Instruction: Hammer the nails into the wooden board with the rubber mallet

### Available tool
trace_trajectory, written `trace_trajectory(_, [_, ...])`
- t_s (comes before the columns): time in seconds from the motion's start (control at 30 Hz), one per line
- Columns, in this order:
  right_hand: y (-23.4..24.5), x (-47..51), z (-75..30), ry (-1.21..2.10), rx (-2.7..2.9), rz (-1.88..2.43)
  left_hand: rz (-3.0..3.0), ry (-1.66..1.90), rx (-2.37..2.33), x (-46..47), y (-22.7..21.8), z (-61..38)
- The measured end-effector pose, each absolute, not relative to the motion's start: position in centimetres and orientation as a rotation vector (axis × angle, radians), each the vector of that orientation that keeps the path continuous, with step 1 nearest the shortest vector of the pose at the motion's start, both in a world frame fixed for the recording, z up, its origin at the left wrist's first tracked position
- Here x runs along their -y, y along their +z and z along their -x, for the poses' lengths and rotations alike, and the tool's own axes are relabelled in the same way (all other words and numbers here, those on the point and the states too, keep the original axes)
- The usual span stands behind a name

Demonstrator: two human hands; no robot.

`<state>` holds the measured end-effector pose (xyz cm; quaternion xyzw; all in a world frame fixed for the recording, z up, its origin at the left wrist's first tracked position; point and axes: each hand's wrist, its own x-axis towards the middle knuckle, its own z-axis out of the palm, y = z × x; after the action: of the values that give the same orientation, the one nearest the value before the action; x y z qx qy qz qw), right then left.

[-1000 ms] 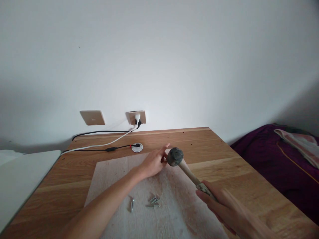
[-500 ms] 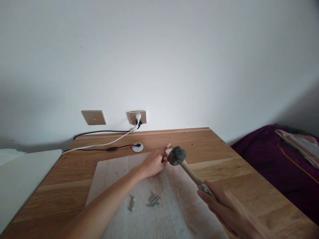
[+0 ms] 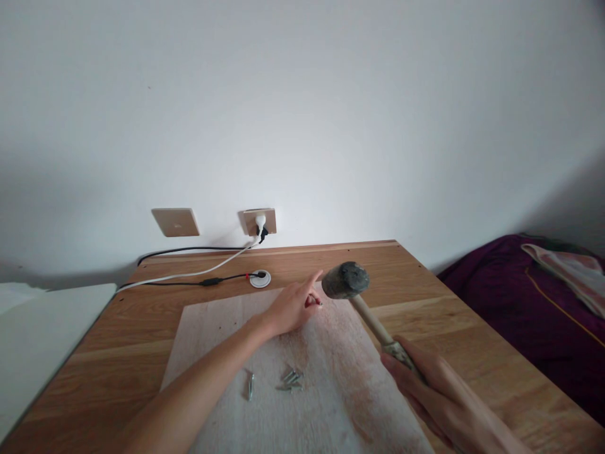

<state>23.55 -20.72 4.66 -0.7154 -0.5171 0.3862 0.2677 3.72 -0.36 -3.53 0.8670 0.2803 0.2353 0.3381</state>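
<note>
My right hand grips the wooden handle of a mallet, whose dark round head hangs a little above the far edge of a pale board on the wooden table. My left hand rests on the board just left of the mallet head, thumb and finger pinched on a small nail that stands on the board, with the index finger stretched out. Several loose nails lie on the board nearer to me, and a single nail lies to their left.
At the table's back a white cable grommet takes black and white cables from a wall socket. A blank wall plate sits left of it. A white surface adjoins the table's left. A purple-covered bed lies right.
The mallet head has risen and swung slightly right, away from the nail. My left hand has stayed in place on the board.
</note>
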Motion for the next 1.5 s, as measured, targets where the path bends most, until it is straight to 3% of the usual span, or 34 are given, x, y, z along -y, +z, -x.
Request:
trace_trajectory(0.23, [0.6, 20.2, -24.6, 1.016, 1.517, 1.995, -2.29, 0.65, -0.76, 0.3, -4.1, -3.9])
trace_trajectory(0.57, [0.6, 20.1, -25.5, 1.175, 1.287, 1.888, -2.262, 0.671, -0.742, 0.4, -4.1, -3.7])
trace_trajectory(0.93, [-1.5, 19.9, -27.4, 1.182, 1.429, 2.103, -2.233, 0.675, -0.715, 0.6, -3.8, -3.8])
trace_trajectory(1.17, [-2.2, 20.0, -27.2, 1.103, 1.404, 2.105, -2.178, 0.48, -0.674, 0.5, -0.5, -2.1])
trace_trajectory(1.37, [-2.3, 20.2, -27.1, 1.143, 1.375, 2.091, -2.511, 0.171, -0.584, 3.5, 4.3, 1.3])
trace_trajectory(1.5, [-1.6, 20.4, -26.6, 1.117, 1.342, 2.064, -2.607, -0.005, -0.592, 6.4, 4.5, 2.1])
